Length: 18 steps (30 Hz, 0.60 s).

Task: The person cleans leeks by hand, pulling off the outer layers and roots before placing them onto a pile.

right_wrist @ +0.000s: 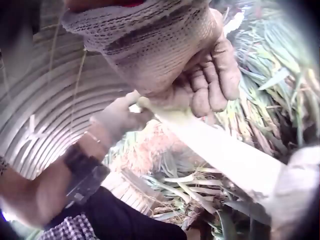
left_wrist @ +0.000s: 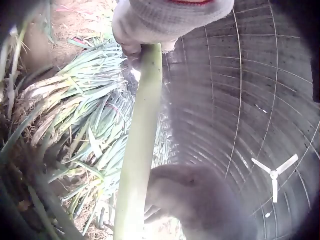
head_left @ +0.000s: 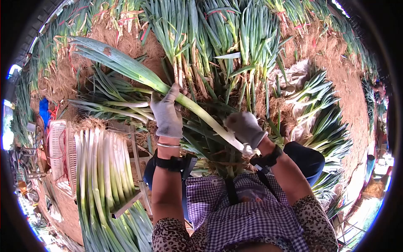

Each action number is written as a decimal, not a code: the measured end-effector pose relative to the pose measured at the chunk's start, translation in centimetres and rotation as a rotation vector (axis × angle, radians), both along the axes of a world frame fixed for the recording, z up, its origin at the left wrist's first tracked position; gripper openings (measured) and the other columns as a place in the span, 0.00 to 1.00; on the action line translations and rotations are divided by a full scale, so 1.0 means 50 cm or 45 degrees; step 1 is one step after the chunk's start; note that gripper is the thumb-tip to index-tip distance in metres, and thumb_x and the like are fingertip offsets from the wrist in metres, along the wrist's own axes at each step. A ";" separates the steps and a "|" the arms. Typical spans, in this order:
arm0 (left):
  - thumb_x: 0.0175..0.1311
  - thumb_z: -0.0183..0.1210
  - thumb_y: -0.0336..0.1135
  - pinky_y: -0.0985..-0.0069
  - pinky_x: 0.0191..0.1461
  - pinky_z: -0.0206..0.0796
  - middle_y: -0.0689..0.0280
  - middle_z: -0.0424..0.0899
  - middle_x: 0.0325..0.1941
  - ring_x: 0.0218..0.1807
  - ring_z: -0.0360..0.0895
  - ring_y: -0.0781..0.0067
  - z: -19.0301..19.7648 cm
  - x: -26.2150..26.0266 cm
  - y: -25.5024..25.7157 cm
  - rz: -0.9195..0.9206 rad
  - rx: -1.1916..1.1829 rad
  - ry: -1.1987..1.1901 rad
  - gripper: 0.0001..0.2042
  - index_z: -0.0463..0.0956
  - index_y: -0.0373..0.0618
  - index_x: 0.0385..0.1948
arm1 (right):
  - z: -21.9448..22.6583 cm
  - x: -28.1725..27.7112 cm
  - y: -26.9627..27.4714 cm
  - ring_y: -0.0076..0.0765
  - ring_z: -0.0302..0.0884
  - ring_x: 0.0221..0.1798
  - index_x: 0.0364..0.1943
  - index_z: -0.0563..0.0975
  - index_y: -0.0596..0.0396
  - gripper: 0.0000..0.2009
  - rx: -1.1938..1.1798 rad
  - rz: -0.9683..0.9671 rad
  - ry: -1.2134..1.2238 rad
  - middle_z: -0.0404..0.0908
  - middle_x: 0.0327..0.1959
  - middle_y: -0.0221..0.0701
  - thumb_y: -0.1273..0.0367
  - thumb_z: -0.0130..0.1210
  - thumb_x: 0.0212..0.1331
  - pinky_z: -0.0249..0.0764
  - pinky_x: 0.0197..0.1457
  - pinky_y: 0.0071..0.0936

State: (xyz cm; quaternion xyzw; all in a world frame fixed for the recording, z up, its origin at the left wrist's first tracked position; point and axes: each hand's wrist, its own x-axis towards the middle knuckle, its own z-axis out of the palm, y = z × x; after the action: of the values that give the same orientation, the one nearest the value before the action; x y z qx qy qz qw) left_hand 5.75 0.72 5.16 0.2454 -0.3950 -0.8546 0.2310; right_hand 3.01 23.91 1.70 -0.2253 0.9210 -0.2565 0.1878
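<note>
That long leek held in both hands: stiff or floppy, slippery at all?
The leek likely stays stiff along its white shaft: it spans straight between the left hand and right hand. Its green leaves fan wide, so that end probably flops. The smooth shaft may slip; both gloved hands wrap it fully.

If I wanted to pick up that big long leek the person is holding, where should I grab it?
Probably the firm pale stalk of the leek, coming from above with fingers wrapped around it. It's round and stiff there, while the green leaves are floppy. The left hand grips it mid-stalk; the right hand holds near the root end.
</note>
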 end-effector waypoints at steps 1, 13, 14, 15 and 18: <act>0.60 0.61 0.23 0.63 0.38 0.80 0.63 0.75 0.35 0.31 0.79 0.63 0.001 0.000 -0.002 0.022 -0.027 -0.009 0.11 0.68 0.41 0.40 | -0.052 -0.012 0.041 0.32 0.81 0.25 0.31 0.83 0.49 0.10 -0.200 -0.164 -0.184 0.82 0.21 0.33 0.62 0.52 0.57 0.75 0.31 0.34; 0.63 0.61 0.33 0.60 0.44 0.81 0.66 0.74 0.26 0.31 0.81 0.66 -0.022 -0.008 -0.006 -0.192 0.124 0.075 0.08 0.70 0.44 0.30 | 0.022 0.096 0.065 0.30 0.77 0.32 0.45 0.78 0.61 0.18 -0.761 0.179 -0.451 0.81 0.30 0.36 0.59 0.57 0.64 0.73 0.37 0.30; 0.64 0.60 0.36 0.65 0.37 0.79 0.69 0.71 0.22 0.26 0.78 0.69 -0.035 -0.017 0.006 -0.104 0.064 -0.083 0.09 0.70 0.46 0.28 | 0.018 0.094 0.050 0.30 0.77 0.31 0.44 0.78 0.62 0.18 -0.821 0.195 -0.408 0.80 0.29 0.37 0.58 0.56 0.64 0.73 0.36 0.30; 0.65 0.60 0.37 0.69 0.29 0.73 0.70 0.69 0.21 0.23 0.72 0.71 -0.044 -0.018 0.002 -0.117 0.088 -0.064 0.10 0.70 0.46 0.27 | 0.017 0.092 0.040 0.30 0.76 0.30 0.42 0.78 0.62 0.18 -0.882 0.211 -0.365 0.79 0.28 0.37 0.58 0.55 0.65 0.72 0.34 0.30; 0.62 0.62 0.36 0.72 0.22 0.64 0.69 0.73 0.21 0.19 0.68 0.73 -0.107 -0.026 0.002 -0.063 0.157 -0.184 0.09 0.73 0.43 0.29 | 0.017 0.116 0.061 0.36 0.73 0.24 0.34 0.77 0.62 0.15 -0.835 0.106 -0.233 0.76 0.23 0.39 0.61 0.53 0.66 0.69 0.29 0.31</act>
State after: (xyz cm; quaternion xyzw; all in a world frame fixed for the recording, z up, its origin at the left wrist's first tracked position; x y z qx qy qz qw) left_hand 4.43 0.84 -0.19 0.3104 -0.3632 -0.8628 0.1649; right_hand 8.79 26.97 2.57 -0.2870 0.7589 -0.5502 0.1974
